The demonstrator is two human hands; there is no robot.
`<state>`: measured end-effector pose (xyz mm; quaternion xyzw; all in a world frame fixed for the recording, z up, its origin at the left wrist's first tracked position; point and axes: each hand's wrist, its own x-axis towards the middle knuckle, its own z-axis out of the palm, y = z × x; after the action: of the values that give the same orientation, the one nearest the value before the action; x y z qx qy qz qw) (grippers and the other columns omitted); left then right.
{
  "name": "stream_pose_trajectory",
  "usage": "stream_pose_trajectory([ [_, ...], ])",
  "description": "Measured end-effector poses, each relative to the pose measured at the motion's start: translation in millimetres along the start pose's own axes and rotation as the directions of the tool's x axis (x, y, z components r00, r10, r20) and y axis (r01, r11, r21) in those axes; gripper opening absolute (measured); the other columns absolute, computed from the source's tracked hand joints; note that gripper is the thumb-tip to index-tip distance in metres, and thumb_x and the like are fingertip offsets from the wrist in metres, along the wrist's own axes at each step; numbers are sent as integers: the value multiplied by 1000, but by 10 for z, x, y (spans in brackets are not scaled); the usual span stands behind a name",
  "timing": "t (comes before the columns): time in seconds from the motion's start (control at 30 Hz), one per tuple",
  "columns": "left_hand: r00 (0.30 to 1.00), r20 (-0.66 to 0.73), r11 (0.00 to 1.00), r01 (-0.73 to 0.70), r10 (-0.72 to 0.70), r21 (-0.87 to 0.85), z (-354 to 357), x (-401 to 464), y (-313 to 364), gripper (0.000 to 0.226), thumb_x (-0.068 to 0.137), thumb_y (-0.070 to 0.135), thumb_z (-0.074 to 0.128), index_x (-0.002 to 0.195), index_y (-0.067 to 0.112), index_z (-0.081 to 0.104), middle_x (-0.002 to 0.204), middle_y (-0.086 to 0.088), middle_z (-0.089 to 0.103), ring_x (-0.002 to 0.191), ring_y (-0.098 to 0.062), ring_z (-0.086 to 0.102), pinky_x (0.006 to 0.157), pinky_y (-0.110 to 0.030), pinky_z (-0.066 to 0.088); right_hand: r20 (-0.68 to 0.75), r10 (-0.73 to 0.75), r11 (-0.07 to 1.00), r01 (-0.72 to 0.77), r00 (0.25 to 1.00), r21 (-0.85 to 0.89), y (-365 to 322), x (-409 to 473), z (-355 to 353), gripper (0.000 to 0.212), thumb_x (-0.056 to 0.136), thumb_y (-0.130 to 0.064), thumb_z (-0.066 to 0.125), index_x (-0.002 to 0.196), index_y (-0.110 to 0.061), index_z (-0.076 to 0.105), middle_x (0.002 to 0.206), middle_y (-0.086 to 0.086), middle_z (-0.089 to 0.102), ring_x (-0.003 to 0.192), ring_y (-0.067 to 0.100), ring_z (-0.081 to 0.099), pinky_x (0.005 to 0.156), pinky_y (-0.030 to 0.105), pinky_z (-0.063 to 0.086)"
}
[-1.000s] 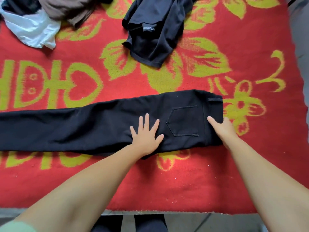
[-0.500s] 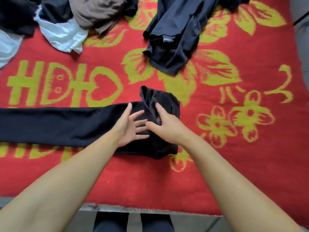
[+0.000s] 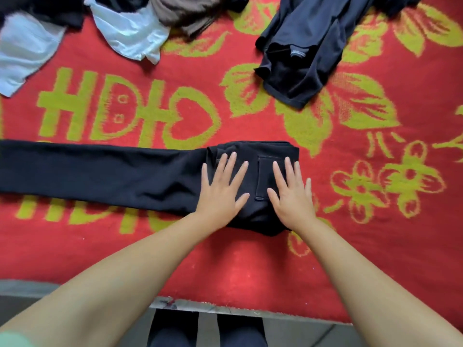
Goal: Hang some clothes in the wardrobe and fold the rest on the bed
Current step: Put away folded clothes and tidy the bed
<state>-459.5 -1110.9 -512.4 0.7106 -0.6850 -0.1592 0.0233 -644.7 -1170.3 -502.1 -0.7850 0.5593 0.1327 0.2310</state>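
A pair of black trousers (image 3: 100,176) lies lengthwise across the red bed cover, legs running off to the left. Its waist end is folded over onto itself at the right, with a back pocket showing on top. My left hand (image 3: 223,189) lies flat with spread fingers on the left part of the folded section. My right hand (image 3: 290,191) presses flat on the right part, beside the pocket. Neither hand grips the cloth.
The red bed cover (image 3: 375,246) has yellow-green flowers and letters. A dark navy garment (image 3: 308,53) lies crumpled at the top right. White cloth (image 3: 127,36), a brown garment (image 3: 185,13) and more dark clothes are heaped top left. The bed's edge (image 3: 225,308) runs below.
The waist end of the trousers was folded leftward over itself. Both hands have gone from handling the fold to lying flat on it, side by side.
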Motion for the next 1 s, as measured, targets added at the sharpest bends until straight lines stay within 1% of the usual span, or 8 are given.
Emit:
stream_pose_trajectory([
  [0.1, 940, 327, 995, 83, -96, 52, 219, 103, -94, 75, 96, 60, 27, 152, 27, -10, 158, 0, -25, 146, -16, -20, 116, -56, -2, 176, -16, 999, 8, 984, 49, -39, 194, 129, 66, 101, -43, 35, 153, -31, -4, 159, -4, -22, 146, 20, -21, 116, 57, 7],
  [0.2, 901, 428, 998, 61, -65, 22, 297, 144, -199, 75, 96, 61, 24, 151, 27, -15, 155, 1, -31, 144, -15, -24, 117, -54, -2, -77, 89, 947, -60, 993, 314, 8, 220, 193, 67, 97, -30, 50, 153, -20, 15, 162, 5, -1, 149, 22, 1, 117, 45, 12],
  [0.3, 872, 489, 999, 20, -1, -33, 219, 60, -275, 70, 99, 54, 25, 151, 28, -12, 156, 0, -30, 144, -14, -24, 118, -50, -1, 20, 493, 603, -358, 870, 713, 152, 110, 204, 72, 92, -29, 62, 150, -10, 25, 151, 12, 33, 138, 25, 34, 115, 38, 25],
  [0.4, 821, 567, 966, 97, 58, -239, 12, -63, -441, 62, 102, 45, 29, 153, 29, 0, 158, 2, -23, 146, -13, -18, 120, -44, 0, 318, 430, 366, -486, 845, 794, 138, 95, 95, 50, 89, -26, 66, 133, -11, 48, 131, 9, 58, 112, 23, 59, 96, 38, 47],
  [0.5, 730, 680, 704, 450, 63, -549, -216, -131, -590, 51, 103, 44, 29, 152, 30, 20, 161, 9, -6, 147, -6, -3, 119, -33, 4, 282, 292, 273, -362, 914, 891, -127, 110, -236, 32, 89, -15, 64, 119, -18, 54, 117, 4, 66, 92, 13, 65, 70, 27, 50],
  [0.63, 615, 788, 125, 782, -3, -610, -452, -197, -832, 59, 98, 60, 21, 137, 27, 51, 151, 7, 38, 139, -8, 30, 117, -34, 20, 170, 21, 328, -167, 985, 930, -848, 57, -717, 32, 86, -18, 61, 113, -34, 55, 108, -9, 69, 93, 4, 67, 67, 15, 51],
  [0.83, 720, 693, -397, 626, -37, -671, -743, -383, -1710, 69, 94, 68, 20, 134, 22, 53, 129, -5, 61, 115, -22, 59, 97, -45, 46, 141, -170, 620, -5, 975, 784, -2343, 62, -548, 79, 88, -23, 55, 152, -32, 10, 73, -9, 52, 58, 3, 53, 53, 25, 49],
  [1.0, 702, 679, -254, 631, -213, -733, -945, -607, -2611, 59, 94, 62, 36, 141, 27, 43, 139, -4, 53, 124, -20, 54, 92, -41, 47, 142, -262, 723, 97, 955, 684, -3201, 133, -22, 53, 95, -14, 47, 145, -24, 37, 96, 0, 64, 84, 13, 58, 87, 37, 51],
])
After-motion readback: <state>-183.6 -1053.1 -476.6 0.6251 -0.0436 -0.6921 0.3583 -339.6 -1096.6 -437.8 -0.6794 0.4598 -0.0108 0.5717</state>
